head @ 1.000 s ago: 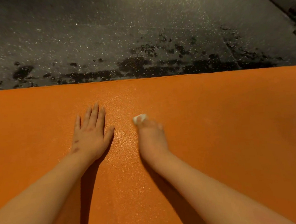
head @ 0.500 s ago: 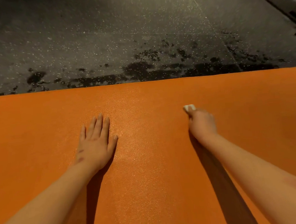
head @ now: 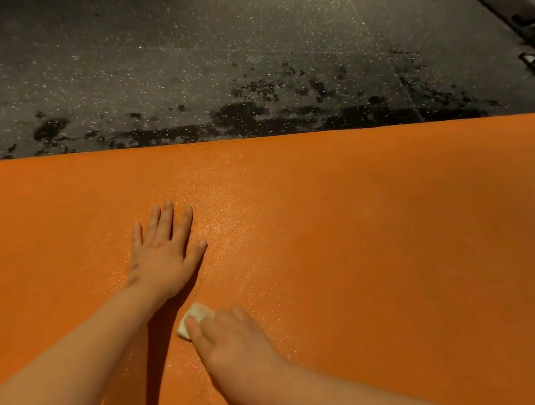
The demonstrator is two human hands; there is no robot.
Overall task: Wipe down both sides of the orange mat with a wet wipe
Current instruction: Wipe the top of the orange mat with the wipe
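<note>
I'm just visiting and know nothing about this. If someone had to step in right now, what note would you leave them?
Left hand: open, flat on the orange mat, pinning it down.
Right hand: holds the folded wet wipe against the mat, close to the left wrist.
The mat lies flat on the dark floor, which has wet patches along the mat's far edge.
Done: a sheen around the hands suggests that patch has been wiped; how much more, I cannot tell.
Left: probably the rest of this face. Whether the underside has been wiped is not visible.
</note>
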